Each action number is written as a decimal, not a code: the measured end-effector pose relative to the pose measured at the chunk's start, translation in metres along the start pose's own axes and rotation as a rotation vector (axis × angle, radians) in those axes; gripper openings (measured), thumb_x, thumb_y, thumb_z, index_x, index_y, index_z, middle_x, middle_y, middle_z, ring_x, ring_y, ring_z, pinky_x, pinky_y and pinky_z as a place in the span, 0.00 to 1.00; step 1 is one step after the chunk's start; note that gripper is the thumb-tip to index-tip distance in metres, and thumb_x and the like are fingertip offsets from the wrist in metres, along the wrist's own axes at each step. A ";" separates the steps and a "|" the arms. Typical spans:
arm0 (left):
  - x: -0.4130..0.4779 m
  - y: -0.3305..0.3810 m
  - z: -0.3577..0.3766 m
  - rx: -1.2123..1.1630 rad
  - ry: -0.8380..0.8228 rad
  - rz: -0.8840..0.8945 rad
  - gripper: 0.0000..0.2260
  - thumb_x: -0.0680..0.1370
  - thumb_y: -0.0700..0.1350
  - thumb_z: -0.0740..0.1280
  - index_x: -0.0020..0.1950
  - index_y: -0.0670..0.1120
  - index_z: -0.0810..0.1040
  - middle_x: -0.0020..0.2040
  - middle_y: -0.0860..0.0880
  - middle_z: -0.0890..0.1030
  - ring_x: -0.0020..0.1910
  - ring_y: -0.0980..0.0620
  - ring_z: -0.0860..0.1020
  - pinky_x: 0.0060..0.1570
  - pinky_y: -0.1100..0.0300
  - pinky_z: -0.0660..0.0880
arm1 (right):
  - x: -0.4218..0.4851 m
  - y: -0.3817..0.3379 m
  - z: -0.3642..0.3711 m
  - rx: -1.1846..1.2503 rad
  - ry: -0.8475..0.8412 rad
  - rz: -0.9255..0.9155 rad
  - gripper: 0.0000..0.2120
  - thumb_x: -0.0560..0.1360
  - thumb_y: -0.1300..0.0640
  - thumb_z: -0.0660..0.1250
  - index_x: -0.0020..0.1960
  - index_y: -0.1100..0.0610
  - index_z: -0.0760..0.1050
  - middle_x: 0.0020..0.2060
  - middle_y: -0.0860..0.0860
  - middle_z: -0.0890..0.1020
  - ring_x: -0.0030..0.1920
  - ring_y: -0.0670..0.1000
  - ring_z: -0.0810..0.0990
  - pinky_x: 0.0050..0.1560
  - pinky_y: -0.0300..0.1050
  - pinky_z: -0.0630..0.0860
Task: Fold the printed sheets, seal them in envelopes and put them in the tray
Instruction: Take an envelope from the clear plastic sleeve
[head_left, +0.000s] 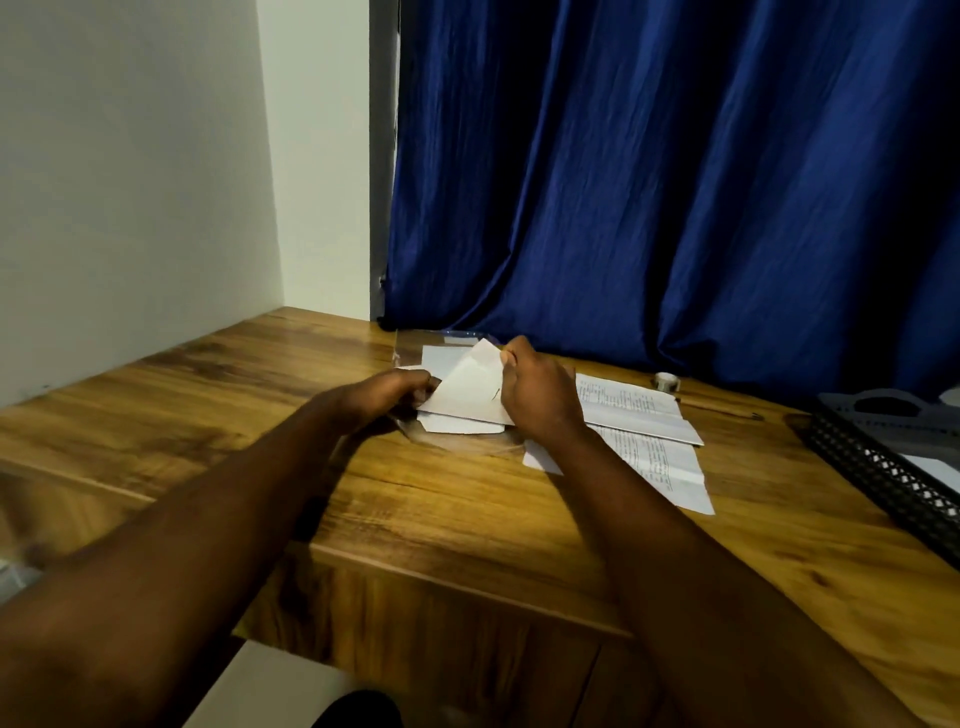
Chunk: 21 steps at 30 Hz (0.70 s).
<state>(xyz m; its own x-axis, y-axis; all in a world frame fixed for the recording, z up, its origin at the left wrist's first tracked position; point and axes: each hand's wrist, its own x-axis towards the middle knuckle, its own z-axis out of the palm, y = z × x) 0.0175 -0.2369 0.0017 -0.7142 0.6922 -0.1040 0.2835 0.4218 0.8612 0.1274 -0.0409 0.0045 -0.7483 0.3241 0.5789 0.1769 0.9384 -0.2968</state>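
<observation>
- The envelope (467, 389) is white paper, plain and flat. It is tilted up off the worktop (467, 519) near the far edge, about the middle of it, just in front of the curtain (675, 182).
- The left hand (395, 397) grips its lower left side, with the fingers (423, 387) curled round the edge.
- The right hand (540, 395) pinches the upper right edge between the thumb and the bent fingers (511, 353). Neither hand holds anything else.
- Under it lies more white paper (457, 423) with cut corners, partly on a clear plastic sleeve (415, 345). It looks like a pile of envelopes, but I cannot tell for sure.
- I judge that the step in hand is to open this envelope so that it can take a sheet.
- To do it well, keep one hand on the body, lift only the flap, and do not crush the thin paper. Then slide the sheet in with its folded edge first, so the corners do not catch.
- The printed sheets (634, 410) lie just to the right of the right hand. They are white with small text lines and show creases. One partly covers the other.
- A small tape roll (667, 382) stands behind them, near the far edge.
- The tray (883, 467) is dark mesh at the right edge, well apart from the hands. Something pale lies inside it.
- The worktop is wood grain, smooth, with warm brown tones. The curtain is deep blue cloth with soft folds.
</observation>
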 end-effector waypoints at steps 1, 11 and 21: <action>0.004 -0.002 -0.002 0.040 -0.021 -0.001 0.11 0.86 0.51 0.62 0.63 0.47 0.79 0.58 0.44 0.79 0.50 0.50 0.77 0.45 0.59 0.75 | 0.000 0.001 -0.001 0.001 0.010 0.017 0.08 0.87 0.56 0.57 0.61 0.56 0.72 0.49 0.57 0.85 0.52 0.62 0.82 0.57 0.55 0.66; 0.038 -0.023 0.004 0.351 0.066 0.016 0.59 0.51 0.77 0.79 0.78 0.53 0.71 0.69 0.50 0.79 0.61 0.51 0.78 0.56 0.57 0.77 | 0.001 -0.011 -0.013 0.055 0.228 -0.186 0.10 0.88 0.52 0.53 0.57 0.54 0.72 0.37 0.53 0.84 0.39 0.58 0.76 0.55 0.57 0.69; 0.040 -0.016 -0.005 0.471 0.035 -0.057 0.65 0.52 0.79 0.77 0.82 0.50 0.64 0.76 0.45 0.72 0.68 0.45 0.74 0.69 0.46 0.76 | 0.012 -0.004 -0.041 0.126 0.597 -0.267 0.12 0.85 0.54 0.55 0.52 0.57 0.76 0.30 0.50 0.78 0.30 0.54 0.70 0.48 0.55 0.68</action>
<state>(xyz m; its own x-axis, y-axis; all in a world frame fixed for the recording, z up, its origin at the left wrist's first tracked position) -0.0190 -0.2192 -0.0136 -0.7558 0.6437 -0.1203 0.4969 0.6834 0.5348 0.1440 -0.0362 0.0432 -0.2673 0.1270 0.9552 -0.0692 0.9862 -0.1504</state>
